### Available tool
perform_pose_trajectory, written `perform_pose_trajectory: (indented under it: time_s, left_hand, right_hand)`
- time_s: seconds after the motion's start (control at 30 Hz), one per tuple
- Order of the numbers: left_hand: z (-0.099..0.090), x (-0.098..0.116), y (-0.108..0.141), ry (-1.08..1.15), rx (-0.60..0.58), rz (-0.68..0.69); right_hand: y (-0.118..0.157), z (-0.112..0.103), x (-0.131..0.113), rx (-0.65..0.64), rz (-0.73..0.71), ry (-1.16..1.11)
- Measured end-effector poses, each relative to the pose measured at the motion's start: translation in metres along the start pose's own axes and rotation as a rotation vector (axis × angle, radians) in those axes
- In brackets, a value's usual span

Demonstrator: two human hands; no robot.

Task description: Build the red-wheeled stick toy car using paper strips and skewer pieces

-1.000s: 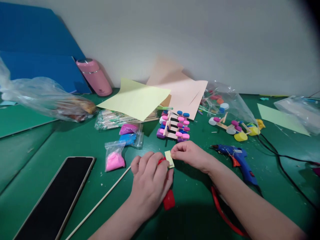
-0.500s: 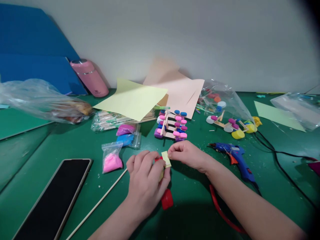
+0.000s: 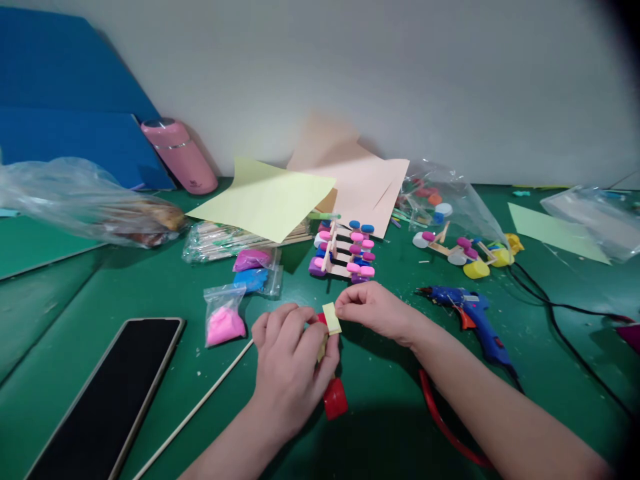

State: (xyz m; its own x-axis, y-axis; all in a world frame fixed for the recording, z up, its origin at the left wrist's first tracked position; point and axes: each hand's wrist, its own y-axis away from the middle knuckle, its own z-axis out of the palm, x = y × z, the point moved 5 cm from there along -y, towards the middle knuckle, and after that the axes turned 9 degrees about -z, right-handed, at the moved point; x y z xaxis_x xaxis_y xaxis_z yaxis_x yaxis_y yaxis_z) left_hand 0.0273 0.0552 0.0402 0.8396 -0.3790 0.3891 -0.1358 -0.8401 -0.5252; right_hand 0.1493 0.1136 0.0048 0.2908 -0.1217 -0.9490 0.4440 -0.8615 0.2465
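My left hand (image 3: 293,363) is closed around a small piece with red parts (image 3: 335,399), mostly hidden by the fingers. One red part juts out below the hand and another shows near the fingertips. My right hand (image 3: 373,310) pinches the edge of a small pale yellow paper strip (image 3: 332,318), which lies against the left fingertips. A thin wooden stick (image 3: 195,408) lies on the table left of my left hand. Just beyond both hands stand small craft-stick models (image 3: 343,257) with pink, purple and blue rounded pieces.
A blue glue gun (image 3: 475,317) lies to the right, near a red curved object (image 3: 445,423). On the left are a phone (image 3: 107,400) and a bag of pink clay (image 3: 225,323). Yellow paper (image 3: 265,193), a pink bottle (image 3: 180,157) and more models (image 3: 460,253) lie farther back.
Hardly anything differs. My left fingers have shifted very slightly left, showing a little more of the red part beside the paper strip. My right hand keeps its pinch.
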Motion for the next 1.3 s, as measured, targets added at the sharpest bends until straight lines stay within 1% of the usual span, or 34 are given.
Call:
perform_pose_trajectory:
  time_s: [0.23,0.33,0.73,0.87,0.97,1.3]
  left_hand:
    - [-0.0008,-0.0019,-0.0005,0.024,0.012,-0.032]
    - [0.0002,-0.0028,-0.0003,0.029,0.000,-0.042]
    - [-0.0010,-0.0040,0.0009,0.033,-0.011,-0.049]
    - [0.0007,-0.0041,0.0020,0.028,-0.013,-0.033]
    - [0.0009,-0.0035,0.0018,0.018,0.012,-0.019]
    - [-0.0021,-0.0016,0.0030,0.010,0.037,-0.006]
  right_hand:
    - [-0.0007,0.0003,-0.0001,0.000,-0.002,0.004]
    - [-0.0007,0.0003,0.0001,0.001,-0.003,0.005]
    - [-0.0023,0.0029,0.0019,-0.018,0.000,0.015]
    - [-0.0031,0.0041,0.0027,-0.020,0.005,0.016]
    - [-0.0035,0.0043,0.0031,-0.021,0.006,0.018]
    - [-0.0023,0.0048,0.0083,0.003,0.011,0.004]
